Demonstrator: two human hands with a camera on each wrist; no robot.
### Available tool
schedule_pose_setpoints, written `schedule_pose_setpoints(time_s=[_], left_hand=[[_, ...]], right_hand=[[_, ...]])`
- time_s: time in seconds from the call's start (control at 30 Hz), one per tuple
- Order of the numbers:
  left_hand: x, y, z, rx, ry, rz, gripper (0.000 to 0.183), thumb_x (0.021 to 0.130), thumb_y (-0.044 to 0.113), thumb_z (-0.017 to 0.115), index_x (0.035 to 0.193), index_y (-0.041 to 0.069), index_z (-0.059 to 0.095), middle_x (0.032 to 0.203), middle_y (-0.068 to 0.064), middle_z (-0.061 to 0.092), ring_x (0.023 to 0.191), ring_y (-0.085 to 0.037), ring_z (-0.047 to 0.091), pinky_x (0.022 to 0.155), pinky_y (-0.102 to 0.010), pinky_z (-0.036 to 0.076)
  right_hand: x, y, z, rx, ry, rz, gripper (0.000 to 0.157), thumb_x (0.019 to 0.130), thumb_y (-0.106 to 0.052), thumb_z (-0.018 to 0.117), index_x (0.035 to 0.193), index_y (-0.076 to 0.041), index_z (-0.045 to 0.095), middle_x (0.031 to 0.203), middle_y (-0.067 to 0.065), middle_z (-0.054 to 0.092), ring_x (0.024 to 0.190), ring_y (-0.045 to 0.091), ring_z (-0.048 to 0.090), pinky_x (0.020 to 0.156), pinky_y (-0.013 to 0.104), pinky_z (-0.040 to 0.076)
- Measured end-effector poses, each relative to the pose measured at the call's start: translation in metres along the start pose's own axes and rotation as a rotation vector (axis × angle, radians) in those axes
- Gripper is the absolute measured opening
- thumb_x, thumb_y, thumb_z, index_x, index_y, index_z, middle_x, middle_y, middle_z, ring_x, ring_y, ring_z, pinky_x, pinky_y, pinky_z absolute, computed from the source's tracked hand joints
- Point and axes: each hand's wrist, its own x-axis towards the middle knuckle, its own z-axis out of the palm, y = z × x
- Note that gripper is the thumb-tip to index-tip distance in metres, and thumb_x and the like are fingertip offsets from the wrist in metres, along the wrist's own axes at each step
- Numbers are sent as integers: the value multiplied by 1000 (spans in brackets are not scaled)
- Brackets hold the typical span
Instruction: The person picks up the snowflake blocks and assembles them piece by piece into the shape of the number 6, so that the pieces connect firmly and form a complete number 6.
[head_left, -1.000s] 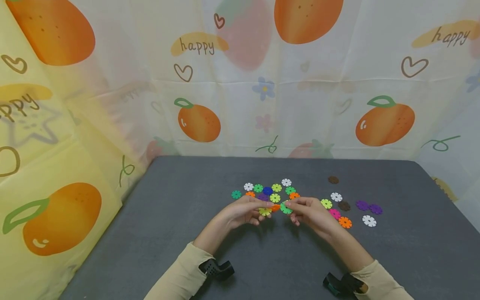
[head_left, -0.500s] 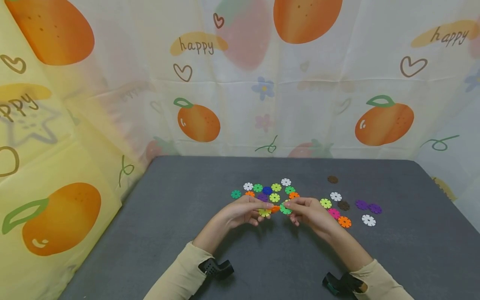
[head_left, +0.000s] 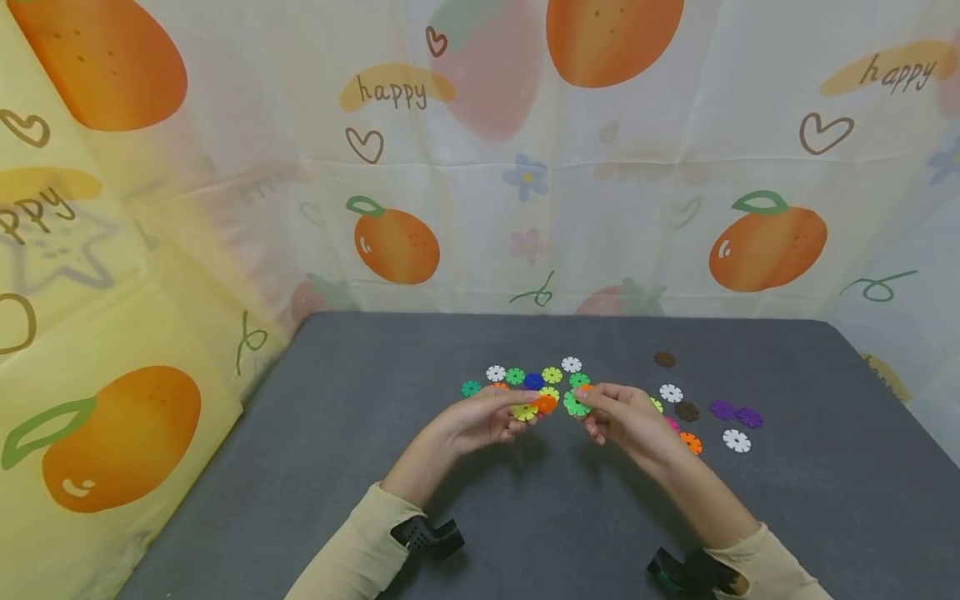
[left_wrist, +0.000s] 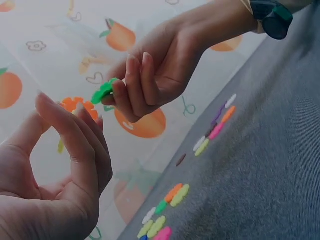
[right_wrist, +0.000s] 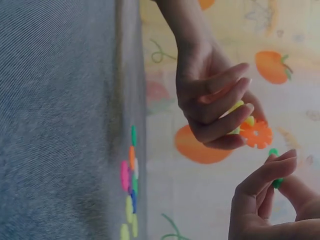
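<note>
Drawn apart since the earlier frame: orange disc (head_left: pixel 548 405), finger-pinched by left hand (head_left: pixel 483 417), and green disc (head_left: pixel 574 406), by right hand (head_left: pixel 630 421); loose discs (head_left: pixel 533 381) at 12 o'clock, partly hidden

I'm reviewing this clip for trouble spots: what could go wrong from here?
The right hand pinches the green disc near its edge, so it may slip. The left hand holds the orange disc and yellow disc together; an uneven push might shift them. Both hands are above the table, so a dropped disc could land among the loose discs.
</note>
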Motion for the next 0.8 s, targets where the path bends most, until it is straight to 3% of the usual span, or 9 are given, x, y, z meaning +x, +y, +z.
schedule_pose_setpoints(time_s=[0.33,0.8], left_hand=[[-4,4,3,53,-88,47,20,100,18,51,92,10,68,71,3,65,52,-3,49,49,-15,41],[-6,3,4,72,-106,93,24,101,16,50,90,12,71,74,3,68,53,-3,51,50,-16,44]], right_hand=[[-8,-11,7,-70,-20,-41,19,96,-27,62,88,-10,65,69,-5,64,55,7,55,55,23,50],[-6,-7,6,-72,18,-35,20,95,-29,65,88,-10,64,71,-4,65,56,8,55,56,24,49]])
